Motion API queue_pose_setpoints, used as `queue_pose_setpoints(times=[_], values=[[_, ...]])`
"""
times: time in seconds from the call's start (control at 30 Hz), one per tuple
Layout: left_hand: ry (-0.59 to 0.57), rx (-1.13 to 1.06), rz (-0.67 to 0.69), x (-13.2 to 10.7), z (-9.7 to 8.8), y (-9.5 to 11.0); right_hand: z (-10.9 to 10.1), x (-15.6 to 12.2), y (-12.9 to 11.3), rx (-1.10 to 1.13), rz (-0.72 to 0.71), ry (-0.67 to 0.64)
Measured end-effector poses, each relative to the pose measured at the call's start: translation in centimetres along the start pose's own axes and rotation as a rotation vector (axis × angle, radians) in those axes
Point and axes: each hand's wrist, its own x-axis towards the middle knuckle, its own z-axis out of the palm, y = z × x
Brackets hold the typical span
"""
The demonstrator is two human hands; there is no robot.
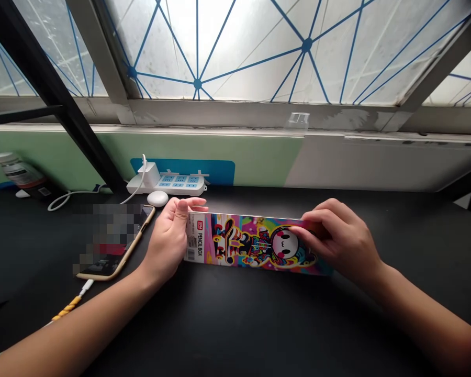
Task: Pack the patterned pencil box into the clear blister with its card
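Observation:
A colourful pencil box (259,243) with a cartoon figure and a white label reading "PENCIL BOX" is held up between both hands over the black desk. My left hand (168,235) grips its left end, thumb along the near face and fingers behind the top edge. At the right end, my right hand (337,238) pinches the box with the thumb on the printed face and the other fingers behind it. The back of the box is hidden.
Left of the box lies a phone (118,246) with a charging cable (68,306). Behind stand a white power strip (180,184) with a plugged-in charger and a small white oval object (157,198). A bottle (27,175) is at the far left, near a black frame bar (58,99).

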Motion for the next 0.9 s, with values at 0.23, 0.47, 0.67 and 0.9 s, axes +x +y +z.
queue_pose_setpoints(times=[0.23, 0.47, 0.67, 0.9], values=[[-0.023, 0.037, 0.306, 0.2, -0.7, 1.2, -0.3, 0.0, -1.8, -0.1, -0.193, 0.132], [-0.093, 0.057, 0.289, 0.0, -1.3, 1.9, -2.0, 0.4, -2.9, -0.076, -0.052, -0.146], [-0.129, 0.076, 0.259, -0.6, -0.8, 1.9, -2.8, 0.2, -3.2, -0.014, 0.096, -0.265], [-0.182, 0.217, 0.256, -1.0, -0.7, 2.2, -2.5, 0.0, -3.9, -0.102, 0.057, -0.346]])
